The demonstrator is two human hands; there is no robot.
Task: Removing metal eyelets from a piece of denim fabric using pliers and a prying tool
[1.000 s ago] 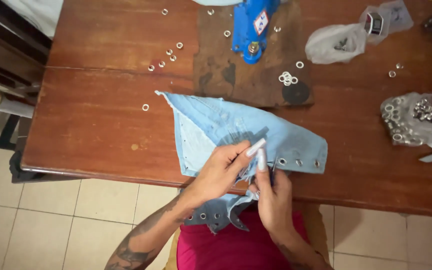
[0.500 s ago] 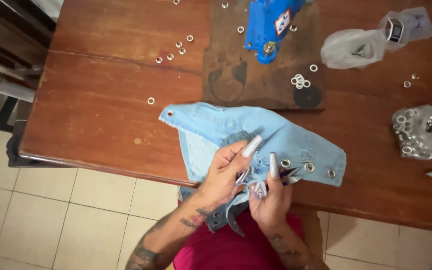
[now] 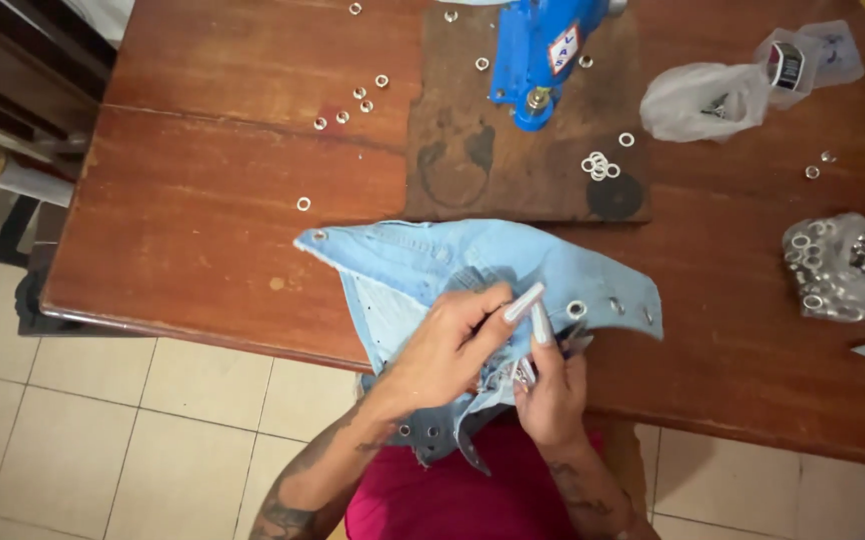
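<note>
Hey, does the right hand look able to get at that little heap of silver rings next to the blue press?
Probably yes. The right hand is busy pinching the denim piece, but the ring heap lies straight ahead on the wooden board, with only flat denim in between.

From my feed: bare forearms, both tattooed — dark ink. Left hand (image 3: 450,348) and right hand (image 3: 551,385) carry long pale pointed nails. Magenta garment (image 3: 463,500) at six o'clock.

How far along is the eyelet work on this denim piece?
Done: several metal eyelets already sit along the light blue denim piece. In hand: left hand and right hand pinch its edge. Left: loose rings wait by the blue press.
</note>
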